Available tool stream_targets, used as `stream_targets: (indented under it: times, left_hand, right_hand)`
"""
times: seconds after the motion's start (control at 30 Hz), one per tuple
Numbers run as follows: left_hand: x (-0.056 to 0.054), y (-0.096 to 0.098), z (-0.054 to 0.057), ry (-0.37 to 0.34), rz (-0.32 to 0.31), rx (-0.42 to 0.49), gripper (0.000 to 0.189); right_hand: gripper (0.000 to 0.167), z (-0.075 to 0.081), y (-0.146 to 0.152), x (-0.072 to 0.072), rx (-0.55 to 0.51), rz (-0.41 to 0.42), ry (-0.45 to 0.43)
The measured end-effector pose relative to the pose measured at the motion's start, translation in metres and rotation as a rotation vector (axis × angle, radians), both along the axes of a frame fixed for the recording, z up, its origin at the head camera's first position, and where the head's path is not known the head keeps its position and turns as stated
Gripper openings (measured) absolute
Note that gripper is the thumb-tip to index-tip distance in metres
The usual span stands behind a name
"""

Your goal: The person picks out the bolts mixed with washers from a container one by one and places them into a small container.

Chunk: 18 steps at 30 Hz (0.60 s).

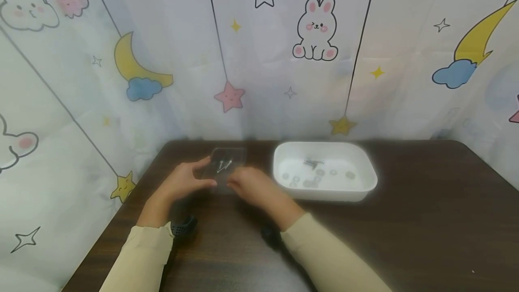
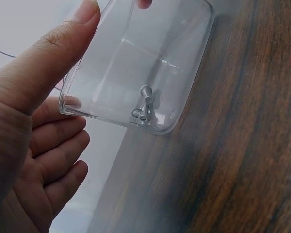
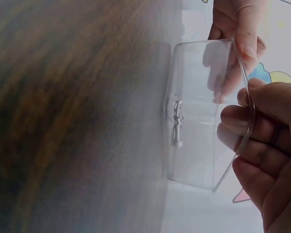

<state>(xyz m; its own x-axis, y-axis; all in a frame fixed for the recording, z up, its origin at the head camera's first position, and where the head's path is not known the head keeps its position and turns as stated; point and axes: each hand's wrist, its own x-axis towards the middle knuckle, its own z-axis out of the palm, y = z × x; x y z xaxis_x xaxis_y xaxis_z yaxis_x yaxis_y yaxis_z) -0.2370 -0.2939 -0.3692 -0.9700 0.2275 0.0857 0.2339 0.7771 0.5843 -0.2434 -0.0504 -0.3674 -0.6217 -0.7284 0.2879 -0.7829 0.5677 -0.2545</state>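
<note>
A clear plastic box [image 1: 238, 154] stands on the brown table with a few small metal screws [image 1: 224, 166] at its bottom. At its left side my left hand [image 1: 187, 179] grips it, the thumb [image 2: 51, 60] along one wall and the index finger at another side. My right hand [image 1: 255, 187] is over the right near part of the box, fingers curled. In the right wrist view the right hand's fingers [image 3: 233, 121] reach below the rim and show through the clear wall. I cannot tell whether the right thumb and index finger hold something.
A white tub [image 1: 324, 196] stands right of the box, with several metal screws [image 1: 313, 162] and pale washers [image 1: 320, 172] in it. The brown table [image 1: 425, 220] extends to the right. A printed curtain [image 1: 263, 57] hangs behind it.
</note>
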Motion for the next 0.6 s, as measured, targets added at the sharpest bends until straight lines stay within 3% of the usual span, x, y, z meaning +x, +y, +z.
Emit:
stream_targets:
  times: [0.4, 0.6]
  left_hand:
    - [0.001, 0.000, 0.000, 0.001, 0.001, -0.014, 0.086]
    - [0.000, 0.000, 0.002, 0.009, -0.002, -0.020, 0.089]
  right_hand:
    - [0.015, -0.004, 0.000, -0.004, 0.001, 0.004, 0.031]
    - [0.015, -0.002, 0.005, -0.010, -0.075, -0.011, 0.083]
